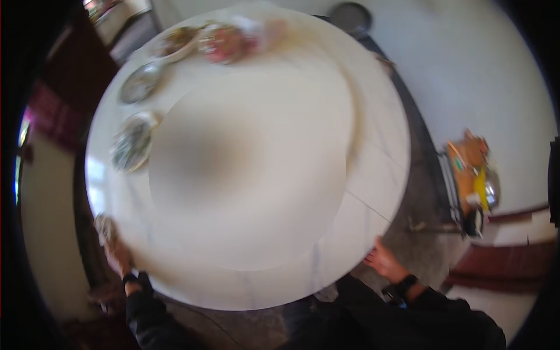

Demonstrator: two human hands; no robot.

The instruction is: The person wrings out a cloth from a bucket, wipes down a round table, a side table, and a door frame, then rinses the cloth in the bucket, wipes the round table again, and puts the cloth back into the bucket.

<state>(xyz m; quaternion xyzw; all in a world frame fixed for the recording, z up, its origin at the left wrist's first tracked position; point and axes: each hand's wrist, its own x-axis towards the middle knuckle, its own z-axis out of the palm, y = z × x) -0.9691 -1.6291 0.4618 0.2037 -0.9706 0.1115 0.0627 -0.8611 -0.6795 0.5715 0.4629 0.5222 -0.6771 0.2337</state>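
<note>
My left hand [118,256] is at the left edge of a round white table [280,291]. Its fingers are closed on a crumpled greyish cloth [105,229], which lies against the table's rim. Motion blur softens the cloth's outline. On the other side, my right hand [382,260] rests at the table's lower right edge. Its fingers are stretched out and nothing shows in them. Both wrists have dark bands, and the sleeves are black. A large blurred round patch covers the middle of the tabletop.
Along the table's far left side are a bowl with greenish contents [133,143], a silvery dish [142,81], a bowl of brownish food [177,44] and a reddish bundle [224,44]. A dark round pan [350,18] stands beyond. To the right is a small rack with mixed items [469,175].
</note>
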